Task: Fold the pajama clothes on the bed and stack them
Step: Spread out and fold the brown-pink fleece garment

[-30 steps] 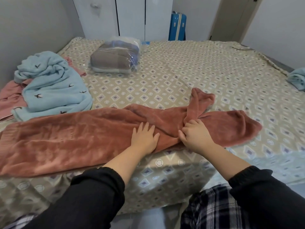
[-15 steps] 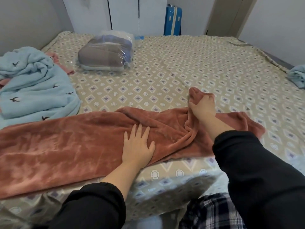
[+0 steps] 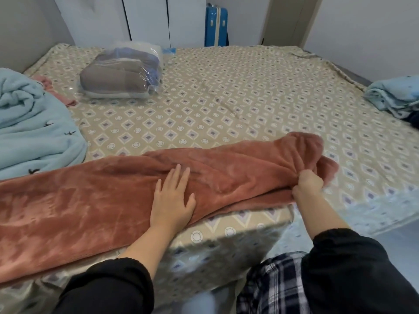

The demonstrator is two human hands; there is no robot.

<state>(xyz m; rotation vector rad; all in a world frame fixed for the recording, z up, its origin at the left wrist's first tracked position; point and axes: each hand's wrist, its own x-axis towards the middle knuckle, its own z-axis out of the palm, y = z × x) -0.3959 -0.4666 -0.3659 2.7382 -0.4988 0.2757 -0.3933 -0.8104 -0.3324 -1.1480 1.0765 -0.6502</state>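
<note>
Rust-pink fleece pajama pants (image 3: pixel 90 200) lie stretched along the near edge of the bed (image 3: pixel 226 105), from the left frame edge to the right of centre. My left hand (image 3: pixel 172 200) presses flat on the middle of the pants, fingers straight. My right hand (image 3: pixel 307 185) grips the bunched right end of the pants at the bed's near edge. A light blue fleece pajama piece (image 3: pixel 36 128) with small dark bird marks lies crumpled at the left, over a pink garment (image 3: pixel 56 91). A folded light blue piece (image 3: pixel 394 98) sits at the right edge.
A clear plastic bag of grey and blue bedding (image 3: pixel 122 75) lies at the back left of the bed. White wardrobe doors (image 3: pixel 147 19) and a blue suitcase (image 3: pixel 215 26) stand behind the bed. A grey wall (image 3: pixel 27 30) runs along the left.
My right hand drew back from the upturned far flap to the near right end of the pants, pulling that leg over to lie along the other. My left hand stayed pressed on the middle.
</note>
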